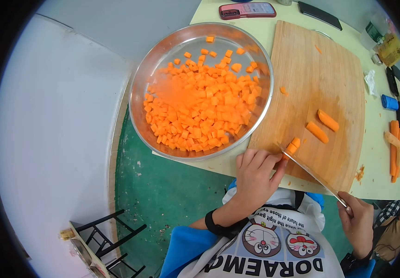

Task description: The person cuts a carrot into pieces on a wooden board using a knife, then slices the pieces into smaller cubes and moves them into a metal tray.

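My right hand (358, 221) is wrapped round the handle of a kitchen knife (312, 175), whose blade reaches left across the near edge of a wooden cutting board (318, 60). Under the blade's tip lies a carrot piece (293, 146), partly cut. The fingertips of my left hand (258, 173) close on that carrot piece from the near side, just left of the blade. Two carrot sticks (328, 120) rest on the board beyond the knife. To the left, a round steel tray (134, 99) holds a large heap of diced carrot (200, 106).
Whole carrots (394, 150) lie on the table at the right. A red-cased phone (247, 10) and a dark phone (320, 15) sit at the back. A bottle (375, 31), a crumpled tissue (370, 82) and a blue roll (390, 102) line the right side. A black-legged stool (105, 236) stands lower left.
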Demonstrator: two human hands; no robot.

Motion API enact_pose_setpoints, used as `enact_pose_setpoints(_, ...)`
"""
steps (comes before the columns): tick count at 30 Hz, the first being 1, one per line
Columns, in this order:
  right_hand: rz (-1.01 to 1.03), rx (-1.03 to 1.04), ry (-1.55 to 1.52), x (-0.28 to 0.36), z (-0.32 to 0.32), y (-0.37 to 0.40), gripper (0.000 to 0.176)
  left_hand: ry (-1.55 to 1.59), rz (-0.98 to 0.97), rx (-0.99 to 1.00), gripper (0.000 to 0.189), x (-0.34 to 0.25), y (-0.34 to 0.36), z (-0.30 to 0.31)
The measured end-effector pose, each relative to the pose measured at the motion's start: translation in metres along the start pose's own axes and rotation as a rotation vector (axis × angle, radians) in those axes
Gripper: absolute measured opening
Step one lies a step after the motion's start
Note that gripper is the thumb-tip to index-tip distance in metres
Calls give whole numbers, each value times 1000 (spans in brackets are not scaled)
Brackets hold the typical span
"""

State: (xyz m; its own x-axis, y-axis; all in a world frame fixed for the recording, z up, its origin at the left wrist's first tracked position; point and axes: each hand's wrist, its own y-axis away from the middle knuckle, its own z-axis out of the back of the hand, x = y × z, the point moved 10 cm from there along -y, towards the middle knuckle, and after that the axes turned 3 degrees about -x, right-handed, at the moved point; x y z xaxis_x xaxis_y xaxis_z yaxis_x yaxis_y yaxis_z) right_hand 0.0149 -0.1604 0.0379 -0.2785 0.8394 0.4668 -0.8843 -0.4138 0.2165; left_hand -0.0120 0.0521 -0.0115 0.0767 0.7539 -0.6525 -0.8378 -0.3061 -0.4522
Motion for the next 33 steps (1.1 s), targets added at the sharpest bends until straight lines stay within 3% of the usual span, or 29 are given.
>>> enact_pose_setpoints(4,10,-9,3,-3,2,1,20,4,-3,-5,17,-1,0,0)
enact_pose_setpoints(6,32,-10,26,-7,0,3,33,20,-3,-2,18,-1,1,-1)
enact_pose_setpoints(13,102,-4,41,-4,-2,2,35,-33,-41,67,19,-3,1,-5)
enact_pose_setpoints(33,63,6,0,-12,-5,2,33,-51,-22,93,19,-3,-1,-6)
